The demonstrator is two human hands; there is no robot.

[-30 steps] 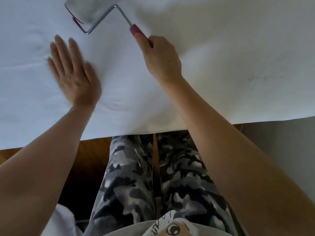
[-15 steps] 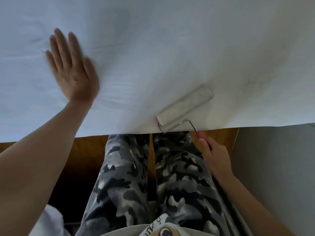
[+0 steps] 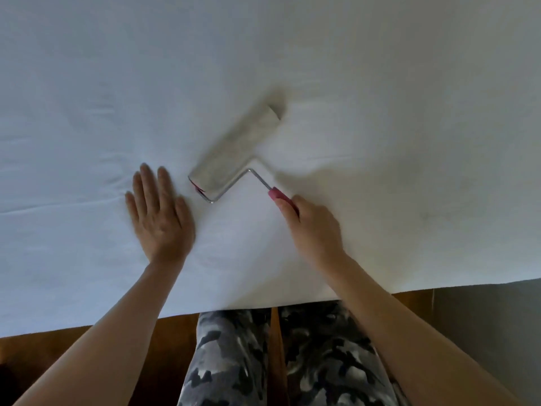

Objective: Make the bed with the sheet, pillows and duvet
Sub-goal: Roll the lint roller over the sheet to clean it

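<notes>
White sheet point(image 3: 351, 68) covers the bed, flat. The left hand point(image 3: 159, 218) presses it down, fingers straight. The right hand point(image 3: 314, 230) grips the lint roller point(image 3: 237, 150) by its pink handle. Best to roll slowly while keeping the cloth tight.

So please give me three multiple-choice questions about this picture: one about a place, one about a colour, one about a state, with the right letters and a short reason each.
1. Where is the roller?
A. On the floor
B. On the sheet, right of the left hand
C. Under the sheet

2. What colour is the handle?
A. Pink
B. Green
C. Black

3. How is the left hand?
A. Curled in a fist
B. Gripping the roller
C. Flat on the sheet

Answers: 1 B, it lies on the white sheet beside that hand. 2 A, pink shows above the right hand gripping it. 3 C, the fingers are straight on the cloth.
</notes>
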